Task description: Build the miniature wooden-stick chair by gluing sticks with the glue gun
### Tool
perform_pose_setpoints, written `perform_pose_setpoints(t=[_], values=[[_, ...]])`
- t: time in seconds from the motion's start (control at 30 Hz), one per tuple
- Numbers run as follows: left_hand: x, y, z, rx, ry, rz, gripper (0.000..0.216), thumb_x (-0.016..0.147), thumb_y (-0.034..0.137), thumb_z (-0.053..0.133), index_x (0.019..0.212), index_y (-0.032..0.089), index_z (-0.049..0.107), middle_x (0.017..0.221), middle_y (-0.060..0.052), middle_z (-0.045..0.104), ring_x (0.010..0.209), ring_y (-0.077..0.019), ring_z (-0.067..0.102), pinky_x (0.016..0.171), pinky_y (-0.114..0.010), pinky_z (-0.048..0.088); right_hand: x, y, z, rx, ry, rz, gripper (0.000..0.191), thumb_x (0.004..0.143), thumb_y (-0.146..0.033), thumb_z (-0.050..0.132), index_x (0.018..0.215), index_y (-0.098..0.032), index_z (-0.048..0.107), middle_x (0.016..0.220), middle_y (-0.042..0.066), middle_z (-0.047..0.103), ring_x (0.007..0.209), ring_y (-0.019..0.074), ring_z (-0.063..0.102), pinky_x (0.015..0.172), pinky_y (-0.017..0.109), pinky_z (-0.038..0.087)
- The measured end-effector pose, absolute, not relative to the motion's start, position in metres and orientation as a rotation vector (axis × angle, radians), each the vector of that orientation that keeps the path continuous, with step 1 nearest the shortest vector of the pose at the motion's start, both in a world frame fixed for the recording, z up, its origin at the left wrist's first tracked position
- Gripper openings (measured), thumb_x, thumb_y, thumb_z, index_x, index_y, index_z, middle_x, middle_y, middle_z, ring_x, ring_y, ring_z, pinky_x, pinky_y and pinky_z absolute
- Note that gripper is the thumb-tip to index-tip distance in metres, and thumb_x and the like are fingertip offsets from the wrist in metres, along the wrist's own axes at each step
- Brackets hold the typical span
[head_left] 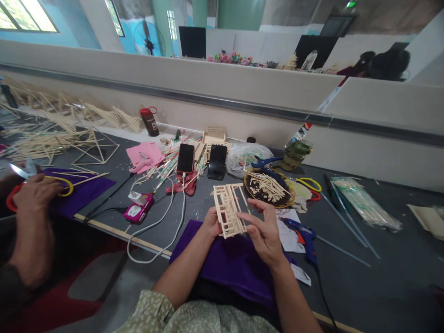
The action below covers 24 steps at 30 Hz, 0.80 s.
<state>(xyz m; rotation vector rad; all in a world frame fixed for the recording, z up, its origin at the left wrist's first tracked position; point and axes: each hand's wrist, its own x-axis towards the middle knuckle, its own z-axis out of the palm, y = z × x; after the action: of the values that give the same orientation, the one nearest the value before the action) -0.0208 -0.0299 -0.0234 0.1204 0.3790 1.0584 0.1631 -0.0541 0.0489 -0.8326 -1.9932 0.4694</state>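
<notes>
A small lattice frame of pale wooden sticks (pixel 229 208) is held upright above a purple cloth (pixel 229 263) at the table's near edge. My left hand (pixel 211 224) grips the frame's lower left side from behind. My right hand (pixel 265 229) pinches its right edge, thumb and forefinger on the sticks, other fingers loosely curled. A blue glue gun (pixel 303 236) lies just right of my right hand.
A round tray of short sticks (pixel 268 189), two phones (pixel 185 158) (pixel 217 162), a pink power bank (pixel 138 208) with white cables and a bag of skewers (pixel 364 203) lie on the grey table. Another person's hand (pixel 34 192) at left holds scissors.
</notes>
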Motion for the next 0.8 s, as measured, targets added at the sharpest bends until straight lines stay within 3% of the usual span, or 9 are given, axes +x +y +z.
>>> perform_pose_setpoints(t=[0.2,0.47,0.7,0.8], values=[[-0.022,-0.032,-0.03,0.235,0.364,1.074,0.045,0.072,0.011,0.065,0.117,0.011,0.065,0.079,-0.005,0.074,0.064,-0.0176,0.07,0.071,-0.029,0.055,0.163,-0.055,0.051,-0.833,-2.023,0.463,0.034,0.1,-0.04,0.048,0.125,-0.031,0.069,0.136,0.011,0.049,0.122,0.0303,0.048,0.097,0.051,0.044],[-0.014,-0.033,-0.029,0.323,0.493,1.177,0.042,0.057,0.01,0.07,0.099,0.012,0.072,0.084,-0.004,0.076,0.071,-0.0177,0.07,0.074,-0.029,0.054,0.164,-0.053,0.053,-0.874,-1.962,0.515,0.028,0.098,-0.028,0.053,0.122,-0.029,0.069,0.126,0.01,0.058,0.117,0.0262,0.054,0.095,0.045,0.046],[-0.025,-0.032,-0.01,0.737,0.691,1.203,0.032,0.056,0.018,0.082,0.087,0.013,0.074,0.086,-0.007,0.077,0.081,-0.0213,0.07,0.078,-0.03,0.052,0.173,-0.045,0.06,-0.902,-1.865,0.562,0.019,0.095,-0.018,0.06,0.107,-0.027,0.07,0.1,0.003,0.071,0.096,0.0198,0.064,0.085,0.036,0.05],[-0.037,-0.032,0.011,1.028,0.728,1.13,0.04,0.063,0.027,0.086,0.098,0.013,0.074,0.097,-0.01,0.076,0.089,-0.0221,0.07,0.085,-0.031,0.052,0.179,-0.042,0.058,-0.956,-1.812,0.598,0.016,0.094,-0.02,0.061,0.105,-0.026,0.071,0.096,0.003,0.072,0.091,0.019,0.065,0.081,0.034,0.051]])
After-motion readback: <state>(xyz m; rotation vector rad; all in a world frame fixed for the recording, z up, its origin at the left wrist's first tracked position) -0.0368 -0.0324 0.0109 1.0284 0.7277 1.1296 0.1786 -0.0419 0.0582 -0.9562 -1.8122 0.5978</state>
